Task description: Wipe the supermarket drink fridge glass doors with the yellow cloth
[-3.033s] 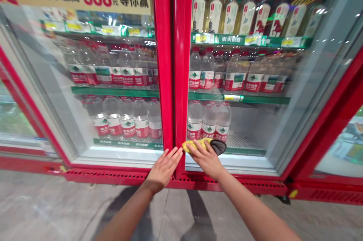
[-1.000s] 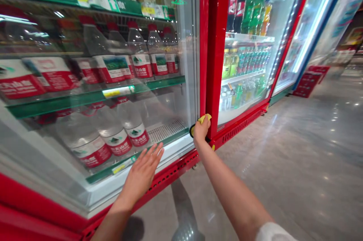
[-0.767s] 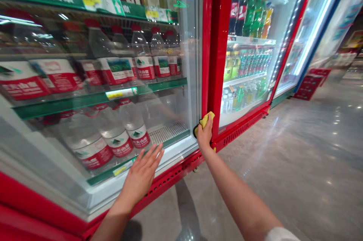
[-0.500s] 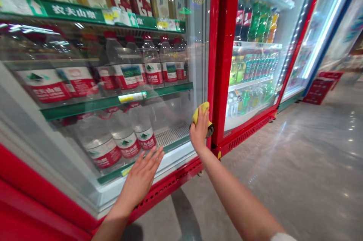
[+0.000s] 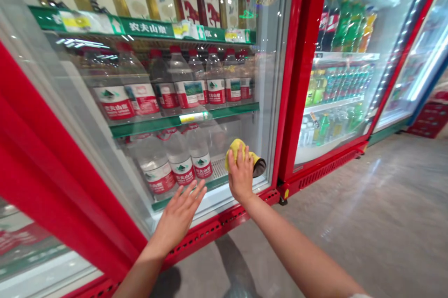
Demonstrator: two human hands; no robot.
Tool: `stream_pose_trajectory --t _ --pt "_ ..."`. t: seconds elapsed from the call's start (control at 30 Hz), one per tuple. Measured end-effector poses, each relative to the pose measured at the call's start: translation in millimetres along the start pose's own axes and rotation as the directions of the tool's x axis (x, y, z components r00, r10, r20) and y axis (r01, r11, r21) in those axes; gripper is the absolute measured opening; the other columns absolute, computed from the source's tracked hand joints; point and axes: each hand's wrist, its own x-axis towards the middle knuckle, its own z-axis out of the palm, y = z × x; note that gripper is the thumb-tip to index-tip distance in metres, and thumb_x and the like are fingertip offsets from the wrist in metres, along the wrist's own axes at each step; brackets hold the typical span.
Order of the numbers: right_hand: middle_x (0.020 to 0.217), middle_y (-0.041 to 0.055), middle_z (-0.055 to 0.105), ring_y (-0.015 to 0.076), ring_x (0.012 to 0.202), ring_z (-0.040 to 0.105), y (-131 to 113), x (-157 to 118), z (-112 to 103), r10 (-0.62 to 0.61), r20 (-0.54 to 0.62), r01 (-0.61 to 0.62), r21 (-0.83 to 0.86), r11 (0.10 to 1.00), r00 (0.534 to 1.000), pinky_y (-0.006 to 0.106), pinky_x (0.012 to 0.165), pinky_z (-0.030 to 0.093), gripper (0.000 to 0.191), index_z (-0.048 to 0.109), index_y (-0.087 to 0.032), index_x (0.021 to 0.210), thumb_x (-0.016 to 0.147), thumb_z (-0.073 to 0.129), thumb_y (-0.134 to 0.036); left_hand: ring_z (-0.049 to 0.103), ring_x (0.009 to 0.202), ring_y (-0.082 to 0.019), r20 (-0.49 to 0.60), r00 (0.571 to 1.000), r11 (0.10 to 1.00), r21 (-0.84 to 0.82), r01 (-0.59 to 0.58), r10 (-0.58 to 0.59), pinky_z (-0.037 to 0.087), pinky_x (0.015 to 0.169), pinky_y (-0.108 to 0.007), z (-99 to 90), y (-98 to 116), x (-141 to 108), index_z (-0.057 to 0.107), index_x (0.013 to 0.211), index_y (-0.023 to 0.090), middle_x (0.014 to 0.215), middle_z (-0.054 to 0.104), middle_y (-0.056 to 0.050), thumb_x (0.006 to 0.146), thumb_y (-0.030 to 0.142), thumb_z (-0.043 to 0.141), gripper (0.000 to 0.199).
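Yellow cloth (image 5: 255, 160) held under right grip (image 5: 241, 175)

Right grip lies over the cloth, fingers slightly spread, holding it against the glass door (image 5: 238, 125). Left grip (image 5: 180, 216), lower and leftward of it, has fingers extended; door contact cannot be confirmed. Bottles (image 5: 184, 172) stand behind glass, left of right grip.

Grey floor (image 5: 350, 232), glossy in streaks; brightly lit drinks cooler (image 5: 327, 163) at right.
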Motion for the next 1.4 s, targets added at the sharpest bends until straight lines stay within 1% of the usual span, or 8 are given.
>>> stream_pose_trajectory --t 0.1,0.2,0.37,0.47,0.6,0.83,1.03,1.4 --pt "0.164 0.0042 0.039 0.0264 0.158 0.015 18 -28 -7 -0.250 0.079 0.250 0.020 0.968 0.965 0.054 0.120 0.030 0.069 0.048 -0.036 0.149 0.089 0.052 -0.004 0.026 0.155 -0.016 0.004 1.000 1.000 0.012 0.009 -0.009 0.008 0.130 -0.037 -4.8 -4 -11 0.043 0.154 0.024 0.158 0.046 -0.002 0.090 0.010 0.045 0.066" --pt "0.162 0.0040 0.041 0.0249 0.158 0.016 32 -23 -13 -0.138 0.039 0.135 0.069 0.988 0.990 0.053 0.120 0.031 0.075 0.045 -0.035 0.152 0.085 0.045 0.000 0.027 0.154 -0.016 0.038 0.999 0.999 0.031 0.027 -0.028 0.011 0.129 -0.037 -14.1 -10 -25 0.037 0.157 0.026 0.160 0.044 -0.001 0.087 0.006 0.046 0.073" --pt "0.170 0.0103 0.023 0.0363 0.158 0.008 -43 20 -5 0.114 -0.054 -0.107 0.123 0.987 0.992 0.064 0.117 0.027 0.083 0.030 -0.029 0.161 0.083 0.048 -0.005 0.027 0.154 -0.016 0.059 0.997 0.996 0.077 0.047 -0.052 0.012 0.129 -0.037 -31.0 -23 -48 0.032 0.159 0.027 0.161 0.041 0.000 0.086 0.007 0.046 0.076" --pt "0.164 0.0088 0.038 0.0357 0.156 0.018 -80 9 -5 -0.108 -0.001 0.107 0.115 0.988 0.994 0.063 0.117 0.025 0.070 0.043 -0.036 0.153 0.089 0.054 -0.010 0.025 0.155 -0.017 0.048 0.997 0.991 0.118 0.059 -0.065 0.006 0.130 -0.039 -34.2 -29 -60 0.034 0.158 0.025 0.160 0.043 0.000 0.086 0.007 0.046 0.075" --pt "0.150 -0.0006 0.058 0.0233 0.148 0.038 -63 -16 -16 -0.490 0.053 0.477 0.159 0.864 0.870 0.047 0.118 0.026 0.055 0.053 -0.042 0.144 0.096 0.055 -0.014 0.020 0.156 -0.015 0.028 0.994 0.980 0.170 0.099 -0.106 -0.002 0.130 -0.040 -36.3 -29 -77 0.035 0.158 0.023 0.160 0.042 0.000 0.084 0.006 0.045 0.076" --pt "0.132 0.0031 0.070 0.0211 0.133 0.051 -121 17 -10 -0.257 -0.218 0.297 0.174 0.939 0.941 0.045 0.114 0.023 0.042 0.061 -0.038 0.135 0.100 0.054 -0.016 0.006 0.158 -0.014 0.019 0.994 0.953 0.287 0.101 -0.111 -0.006 0.130 -0.041 -50.0 -33 -105 0.042 0.154 0.017 0.163 0.037 -0.001 0.083 0.009 0.046 0.071" --pt "0.135 -0.0032 0.069 0.0180 0.133 0.050 -168 -13 -9 -0.591 -0.139 0.605 0.273 0.748 0.794 0.042 0.113 0.027 0.033 0.065 -0.035 0.129 0.103 0.050 -0.021 0.002 0.159 -0.016 0.044 0.995 0.935 0.347 0.073 -0.094 -0.003 0.130 -0.039 -67.0 -45 -133 0.044 0.153 0.014 0.164 0.037 -0.003 0.088 0.020 0.049 0.065" --pt "0.143 -0.0066 0.063 0.0175 0.143 0.042 -239 49 -27 -0.573 -0.196 0.601 0.374 0.706 0.796 0.041 0.117 0.027 0.040 0.058 -0.042 0.139 0.103 0.052 -0.025 0.028 0.154 -0.024 0.027 0.993 0.939 0.328 0.101 -0.116 0.006 0.131 -0.046 -101.5 -63 -177 0.042 0.154 0.014 0.157 0.049 -0.008 0.094 0.026 0.047 0.061"
